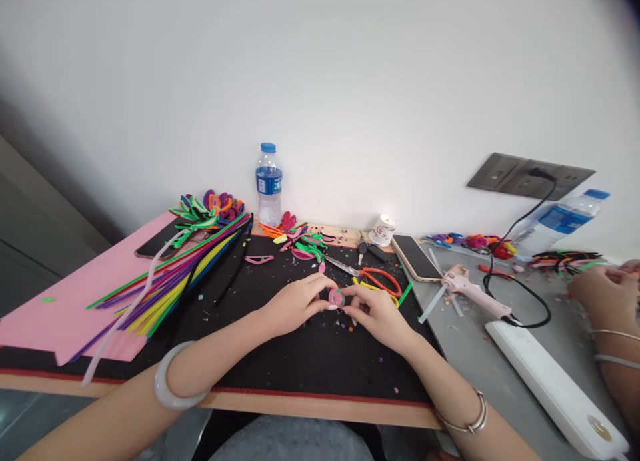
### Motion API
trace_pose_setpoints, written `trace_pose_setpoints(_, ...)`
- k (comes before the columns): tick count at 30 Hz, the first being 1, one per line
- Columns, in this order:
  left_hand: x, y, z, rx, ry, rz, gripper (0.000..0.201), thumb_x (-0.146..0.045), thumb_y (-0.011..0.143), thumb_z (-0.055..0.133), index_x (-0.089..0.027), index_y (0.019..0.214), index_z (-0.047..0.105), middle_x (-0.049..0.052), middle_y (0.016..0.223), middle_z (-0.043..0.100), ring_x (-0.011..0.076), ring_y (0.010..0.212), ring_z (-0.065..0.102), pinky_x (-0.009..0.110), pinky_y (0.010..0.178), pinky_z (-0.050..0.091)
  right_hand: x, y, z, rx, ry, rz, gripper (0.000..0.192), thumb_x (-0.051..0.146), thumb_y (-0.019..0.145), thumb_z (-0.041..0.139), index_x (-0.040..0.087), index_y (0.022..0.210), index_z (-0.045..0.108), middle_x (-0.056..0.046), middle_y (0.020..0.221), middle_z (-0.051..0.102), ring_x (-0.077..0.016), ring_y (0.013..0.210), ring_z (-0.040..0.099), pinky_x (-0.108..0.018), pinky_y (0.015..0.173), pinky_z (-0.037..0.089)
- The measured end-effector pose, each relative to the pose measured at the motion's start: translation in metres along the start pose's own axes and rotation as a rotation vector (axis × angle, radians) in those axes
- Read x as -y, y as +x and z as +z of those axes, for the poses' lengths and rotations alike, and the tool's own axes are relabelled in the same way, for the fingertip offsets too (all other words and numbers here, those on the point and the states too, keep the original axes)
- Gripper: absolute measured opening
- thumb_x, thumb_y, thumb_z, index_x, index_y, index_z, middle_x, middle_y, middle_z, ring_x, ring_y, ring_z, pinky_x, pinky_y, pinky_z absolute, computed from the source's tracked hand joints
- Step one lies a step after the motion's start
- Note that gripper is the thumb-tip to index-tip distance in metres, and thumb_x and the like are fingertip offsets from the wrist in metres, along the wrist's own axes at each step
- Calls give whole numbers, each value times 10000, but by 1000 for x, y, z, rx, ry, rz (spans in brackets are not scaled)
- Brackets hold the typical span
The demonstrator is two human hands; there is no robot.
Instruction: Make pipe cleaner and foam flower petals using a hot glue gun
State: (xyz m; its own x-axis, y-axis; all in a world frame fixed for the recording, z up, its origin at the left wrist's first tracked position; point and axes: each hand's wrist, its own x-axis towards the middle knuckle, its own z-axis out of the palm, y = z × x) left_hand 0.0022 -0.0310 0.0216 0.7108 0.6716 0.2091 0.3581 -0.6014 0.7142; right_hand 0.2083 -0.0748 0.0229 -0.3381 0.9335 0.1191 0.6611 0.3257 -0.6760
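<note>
the coil (337, 297) sits on the mat (310, 361) between the left hand (293, 305) and right hand (377, 316), with the scissors (377, 279) just behind the right hand and the phone (415, 257) further right. the stems (175, 277) lie left of the hands, the bottle (269, 184) behind them by the wall. right of the mat lie the glue gun (473, 289) and power strip (555, 384), near another person's hand (603, 294).

One head-worn camera looks forward and down from close above the worktop (320, 374), facing the white wall (350, 81) behind it.
</note>
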Motion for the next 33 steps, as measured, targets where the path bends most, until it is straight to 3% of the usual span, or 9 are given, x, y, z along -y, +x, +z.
trace_pose_setpoints(33,-1,1,-2,24,-12,-25,197,-297,861,487,-213,1020,567,19,920,597,134,708,530,238,647,412,-1,0,3,13,66,12,173,286,845,531,186,979,575,46,547,569,-96,464,472,-201,502,356)
